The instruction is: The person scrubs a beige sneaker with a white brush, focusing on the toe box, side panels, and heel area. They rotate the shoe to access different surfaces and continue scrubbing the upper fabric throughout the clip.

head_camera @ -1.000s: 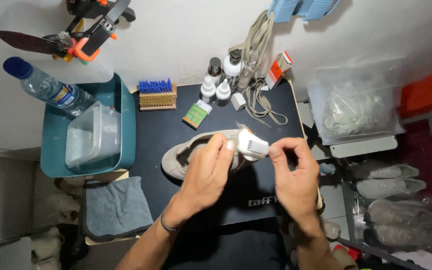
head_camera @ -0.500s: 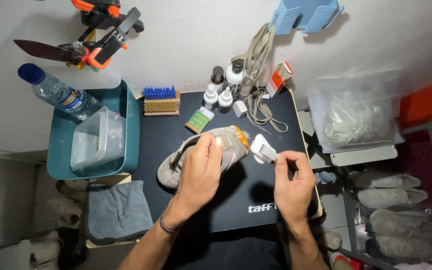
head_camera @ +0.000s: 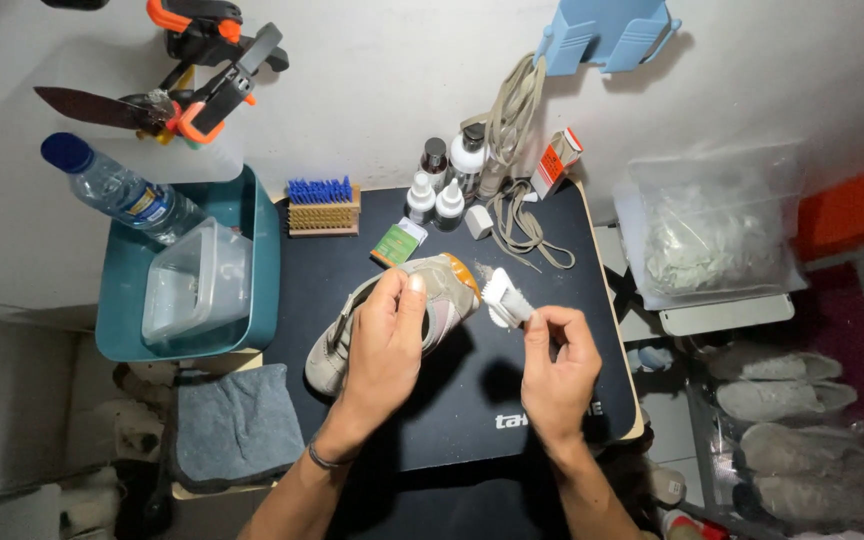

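Left hand (head_camera: 384, 335) clamped over a beige shoe (head_camera: 430, 290) held above the dark mat (head_camera: 552, 300) on the desk; the palm hides the shoe's middle, leaving the orange-trimmed end and the far end visible. Right hand (head_camera: 558, 360) pinched shut on a small white brush (head_camera: 504, 300), bristles just beside the shoe; its handle is concealed by the fingers. Behind: a green flat packet (head_camera: 394, 243), an orange-and-white carton (head_camera: 557, 158), white dropper bottles (head_camera: 436, 195). Right: a clear bag (head_camera: 717, 225), contents indistinct. Both forearms are cut off by the lower edge.

both hands (head_camera: 384, 335) closed, gripping
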